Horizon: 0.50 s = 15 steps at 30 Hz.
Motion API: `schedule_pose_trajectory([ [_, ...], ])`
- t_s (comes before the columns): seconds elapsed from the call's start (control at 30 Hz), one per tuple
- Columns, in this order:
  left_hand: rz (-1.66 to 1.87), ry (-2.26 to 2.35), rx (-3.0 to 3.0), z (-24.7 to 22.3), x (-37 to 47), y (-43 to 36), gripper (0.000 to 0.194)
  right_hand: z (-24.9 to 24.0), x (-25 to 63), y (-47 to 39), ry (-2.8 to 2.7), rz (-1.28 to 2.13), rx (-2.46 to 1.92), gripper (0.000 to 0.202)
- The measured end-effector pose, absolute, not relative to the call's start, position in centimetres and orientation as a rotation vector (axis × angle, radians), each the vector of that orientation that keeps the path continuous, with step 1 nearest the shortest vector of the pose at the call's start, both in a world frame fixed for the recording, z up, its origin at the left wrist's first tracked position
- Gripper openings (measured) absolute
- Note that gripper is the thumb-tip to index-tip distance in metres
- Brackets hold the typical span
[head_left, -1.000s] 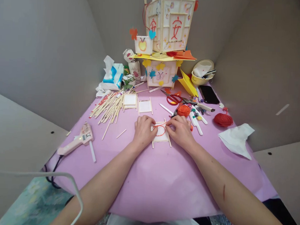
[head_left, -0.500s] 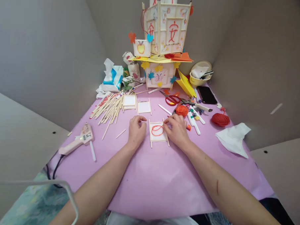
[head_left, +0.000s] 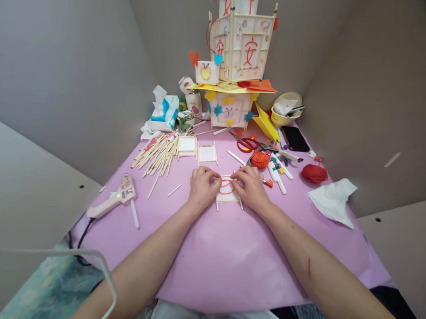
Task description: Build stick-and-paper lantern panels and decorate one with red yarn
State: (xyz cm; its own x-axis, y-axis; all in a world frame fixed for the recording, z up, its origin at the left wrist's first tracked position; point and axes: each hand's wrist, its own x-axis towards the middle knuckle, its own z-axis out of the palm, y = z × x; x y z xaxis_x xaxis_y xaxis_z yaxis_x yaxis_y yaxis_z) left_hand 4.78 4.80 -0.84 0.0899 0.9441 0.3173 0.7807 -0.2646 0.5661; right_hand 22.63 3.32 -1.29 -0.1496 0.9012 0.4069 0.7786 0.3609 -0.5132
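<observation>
A small frame of thin wooden sticks with a white panel [head_left: 229,196] lies flat on the table in front of me. On the panel rests a loop of red-orange yarn [head_left: 226,193]. My left hand [head_left: 204,185] is at the frame's upper left, with thumb and fingertips pinched together at the yarn's left side. At the upper right, my right hand [head_left: 251,184] also pinches, its fingertips at the yarn's other side. The fingers hide parts of the yarn and of the frame's top edge.
Behind stands a decorated stick-and-paper lantern tower [head_left: 239,52]. Wooden sticks [head_left: 160,155] and a glue gun [head_left: 116,197] lie left. To the right are red scissors [head_left: 248,144], an orange yarn ball [head_left: 260,160], white markers [head_left: 277,176], a red yarn ball [head_left: 314,173] and a tissue [head_left: 333,200].
My left hand has moved right, from beside the frame onto its upper left, reaching the yarn. My right hand stays near the upper right corner. The camera view has shifted slightly.
</observation>
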Motion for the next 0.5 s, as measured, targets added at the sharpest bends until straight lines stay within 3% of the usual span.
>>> schedule_pose_trajectory([
  [0.5,0.569,1.627,2.318,1.5,5.1,6.3,0.017,-1.3,22.7,3.0,-1.99,0.234,-1.435,0.01],
])
